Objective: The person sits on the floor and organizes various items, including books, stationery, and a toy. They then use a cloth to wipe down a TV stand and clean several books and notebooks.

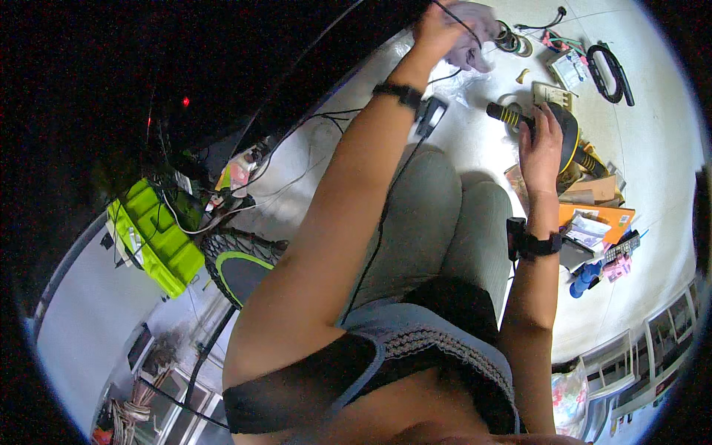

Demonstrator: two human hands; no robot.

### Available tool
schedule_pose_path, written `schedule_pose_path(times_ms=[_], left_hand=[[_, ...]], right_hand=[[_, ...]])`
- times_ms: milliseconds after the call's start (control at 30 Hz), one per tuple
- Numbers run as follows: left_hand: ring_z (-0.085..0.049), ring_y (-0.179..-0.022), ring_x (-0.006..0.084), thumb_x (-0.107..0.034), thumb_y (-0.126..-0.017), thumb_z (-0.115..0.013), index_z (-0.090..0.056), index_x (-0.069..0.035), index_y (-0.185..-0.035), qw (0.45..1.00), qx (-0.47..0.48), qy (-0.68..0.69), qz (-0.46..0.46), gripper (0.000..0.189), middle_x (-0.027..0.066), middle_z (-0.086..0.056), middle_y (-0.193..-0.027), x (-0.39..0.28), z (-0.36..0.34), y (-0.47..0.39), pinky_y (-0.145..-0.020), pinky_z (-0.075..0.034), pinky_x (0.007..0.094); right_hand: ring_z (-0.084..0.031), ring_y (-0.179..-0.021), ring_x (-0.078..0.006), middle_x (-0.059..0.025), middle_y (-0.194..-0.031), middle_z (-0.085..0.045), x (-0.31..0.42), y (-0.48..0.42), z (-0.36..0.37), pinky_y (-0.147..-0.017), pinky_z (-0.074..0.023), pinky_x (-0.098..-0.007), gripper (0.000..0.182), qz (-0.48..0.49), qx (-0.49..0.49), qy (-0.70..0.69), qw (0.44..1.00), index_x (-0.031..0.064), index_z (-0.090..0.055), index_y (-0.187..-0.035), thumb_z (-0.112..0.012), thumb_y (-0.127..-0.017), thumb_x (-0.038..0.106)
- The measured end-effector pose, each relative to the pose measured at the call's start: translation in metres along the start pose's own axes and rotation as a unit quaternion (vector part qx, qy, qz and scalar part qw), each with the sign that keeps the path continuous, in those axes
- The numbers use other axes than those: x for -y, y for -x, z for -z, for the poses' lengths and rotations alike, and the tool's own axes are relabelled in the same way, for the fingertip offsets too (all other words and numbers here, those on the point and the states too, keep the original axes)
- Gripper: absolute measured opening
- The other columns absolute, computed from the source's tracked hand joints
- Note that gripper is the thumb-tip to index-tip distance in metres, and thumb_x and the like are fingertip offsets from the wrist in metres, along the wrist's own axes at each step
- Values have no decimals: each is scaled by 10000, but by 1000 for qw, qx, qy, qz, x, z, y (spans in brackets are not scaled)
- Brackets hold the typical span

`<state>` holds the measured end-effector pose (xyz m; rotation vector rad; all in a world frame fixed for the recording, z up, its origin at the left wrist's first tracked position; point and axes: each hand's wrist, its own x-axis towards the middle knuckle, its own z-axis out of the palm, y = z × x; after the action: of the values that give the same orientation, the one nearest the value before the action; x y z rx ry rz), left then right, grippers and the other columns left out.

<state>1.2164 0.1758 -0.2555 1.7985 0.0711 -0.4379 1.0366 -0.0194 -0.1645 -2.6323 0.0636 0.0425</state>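
At the top of the head view, my left hand point(435, 34) is closed around a crumpled grey cloth point(475, 30). A thin dark cable passes in front of the cloth. My right hand point(542, 143) lies over a black-and-yellow device point(568, 133), its thumb and fingers around the neck by the ribbed handle point(506, 114). Part of the device is hidden under that hand. Clear plastic sheeting point(464, 89) lies on the pale floor below the cloth. Both wrists wear black straps with small boxes attached.
Rolls of tape point(522, 45), a black hose point(612, 72) and a small box point(567, 69) lie at upper right. An orange envelope point(617, 219), a remote control point(623, 247) and papers are heaped right of my knees. A lime-green plastic case point(167, 245) stands at left near a tyre point(214, 261).
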Motion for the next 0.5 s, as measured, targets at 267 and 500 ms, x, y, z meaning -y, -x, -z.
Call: schedule_pose_path(times_ms=[267,500], left_hand=[[-554,-805,210,-120,-719,-610,-471,-29,-1122,818,-383,-429,4,436,92,-589,-961,114,248,179,-700,-466,357],[-535,-899,288,-278,-740,-564,-466,-71,-1141,755,-209,-541,306,462,134,-563,-1027,143,323,206,-764,-444,401]], right_hand=[[-454,-1027,-362,-201,-1129,-481,47,-18,-42,-884,-380,-397,310,74,-10,-68,995,25,-516,-1042,-558,-751,123],[-467,-1011,-353,-191,-1135,-480,39,14,-55,-874,-393,-391,301,97,32,-35,994,43,-522,-1044,-554,-760,137]])
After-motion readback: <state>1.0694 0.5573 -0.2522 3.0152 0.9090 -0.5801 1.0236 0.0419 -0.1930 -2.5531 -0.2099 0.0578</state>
